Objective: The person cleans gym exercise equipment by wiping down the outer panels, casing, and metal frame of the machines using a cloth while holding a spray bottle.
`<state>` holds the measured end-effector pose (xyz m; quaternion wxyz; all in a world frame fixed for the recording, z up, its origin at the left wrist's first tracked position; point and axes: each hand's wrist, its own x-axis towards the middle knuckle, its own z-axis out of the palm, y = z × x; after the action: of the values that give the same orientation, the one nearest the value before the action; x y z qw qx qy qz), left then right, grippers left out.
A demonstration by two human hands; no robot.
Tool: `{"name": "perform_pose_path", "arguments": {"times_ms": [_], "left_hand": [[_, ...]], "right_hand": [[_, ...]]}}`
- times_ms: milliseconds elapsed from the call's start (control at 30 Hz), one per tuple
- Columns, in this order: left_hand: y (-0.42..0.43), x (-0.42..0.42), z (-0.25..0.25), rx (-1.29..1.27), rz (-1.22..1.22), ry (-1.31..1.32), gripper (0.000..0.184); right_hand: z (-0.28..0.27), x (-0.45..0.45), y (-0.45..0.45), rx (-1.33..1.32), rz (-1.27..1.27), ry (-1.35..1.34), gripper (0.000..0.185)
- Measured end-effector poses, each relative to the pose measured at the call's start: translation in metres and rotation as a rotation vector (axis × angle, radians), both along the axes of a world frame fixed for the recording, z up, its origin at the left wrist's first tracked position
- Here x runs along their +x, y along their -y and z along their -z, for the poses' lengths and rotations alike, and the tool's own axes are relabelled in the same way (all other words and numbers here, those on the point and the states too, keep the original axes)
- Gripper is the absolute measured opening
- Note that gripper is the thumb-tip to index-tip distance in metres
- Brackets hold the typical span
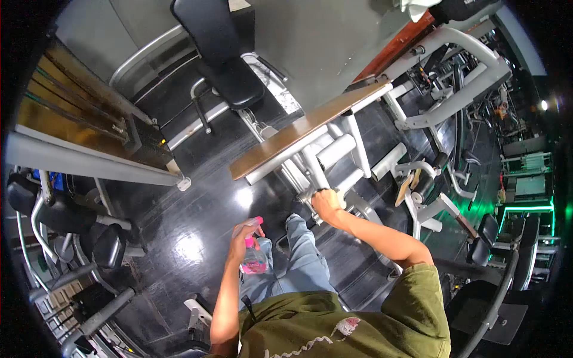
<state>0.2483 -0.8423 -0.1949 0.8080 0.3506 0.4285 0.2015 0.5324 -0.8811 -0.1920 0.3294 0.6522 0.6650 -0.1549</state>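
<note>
My left hand (pixel 242 236) is wrapped round the neck of a spray bottle (pixel 255 262). The bottle has a pink trigger head, a clear body and a pink label or liquid low down, and it hangs upright above my left leg. Out ahead, my right hand (pixel 327 204) is closed in a fist against the metal frame (pixel 311 170) of an exercise machine, just below its long brown board (pixel 310 127). What the right fingers grip is hidden; a small pale patch shows beside the knuckles.
A black padded seat (pixel 230 80) stands ahead on the left, with a weight-stack machine (pixel 89 113) nearer on that side. More silver-framed machines (pixel 453 89) fill the right. Shiny black floor (pixel 191 209) reflects the lights. A white cloth-like item (pixel 416 8) lies at the top.
</note>
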Motion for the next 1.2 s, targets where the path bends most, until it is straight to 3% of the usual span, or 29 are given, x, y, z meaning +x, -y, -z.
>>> {"name": "perform_pose_path", "arguments": {"times_ms": [33, 100, 133, 300, 367, 400, 500, 533, 733, 900, 1000, 1100, 1167, 1200], "left_hand": [[0.001, -0.002, 0.002, -0.006, -0.009, 0.002, 0.045], [0.001, -0.006, 0.004, -0.016, -0.014, 0.001, 0.043], [0.001, -0.006, 0.006, -0.021, -0.021, -0.001, 0.043], [0.001, -0.004, -0.009, 0.009, -0.08, -0.005, 0.04], [0.0, -0.005, -0.009, 0.003, -0.087, -0.003, 0.039], [0.001, -0.005, -0.009, 0.008, -0.095, 0.005, 0.039], [0.0, -0.008, -0.005, 0.002, -0.092, 0.001, 0.038], [0.0, -0.009, -0.004, -0.004, -0.096, -0.003, 0.038], [0.0, -0.01, 0.001, -0.005, -0.12, -0.039, 0.039], [0.002, -0.008, -0.007, -0.039, -0.152, -0.095, 0.043], [0.005, -0.011, 0.003, -0.054, -0.139, -0.072, 0.045], [0.005, -0.009, 0.001, -0.045, -0.115, -0.066, 0.044], [0.003, -0.008, 0.001, -0.028, -0.087, -0.077, 0.043], [0.002, -0.007, 0.001, -0.012, -0.058, -0.087, 0.043]], "right_hand": [[0.002, -0.008, -0.006, -0.006, -0.009, 0.002, 0.014], [-0.008, -0.025, -0.019, -0.093, -0.347, 0.138, 0.021], [0.025, -0.024, -0.016, -0.024, -0.35, 0.133, 0.028], [0.016, -0.045, -0.05, -0.042, -0.539, 0.447, 0.044], [0.023, -0.055, -0.058, -0.177, -0.477, 0.504, 0.052], [0.069, -0.043, -0.054, -0.282, -0.637, 0.602, 0.056], [0.05, -0.052, -0.071, -0.18, -0.591, 0.566, 0.058], [0.072, -0.05, -0.078, -0.083, -0.48, 0.586, 0.045], [0.082, -0.043, -0.122, 0.12, -0.614, 0.722, 0.034], [0.09, -0.039, -0.085, 0.177, -0.684, 0.828, 0.028], [0.121, -0.026, -0.036, -0.115, -0.625, 0.596, 0.03], [0.104, -0.022, -0.005, -0.108, -0.689, 0.548, 0.038], [0.118, -0.015, -0.007, -0.049, -0.532, 0.526, 0.04], [0.106, -0.006, -0.014, 0.122, -0.583, 0.36, 0.04]]}}
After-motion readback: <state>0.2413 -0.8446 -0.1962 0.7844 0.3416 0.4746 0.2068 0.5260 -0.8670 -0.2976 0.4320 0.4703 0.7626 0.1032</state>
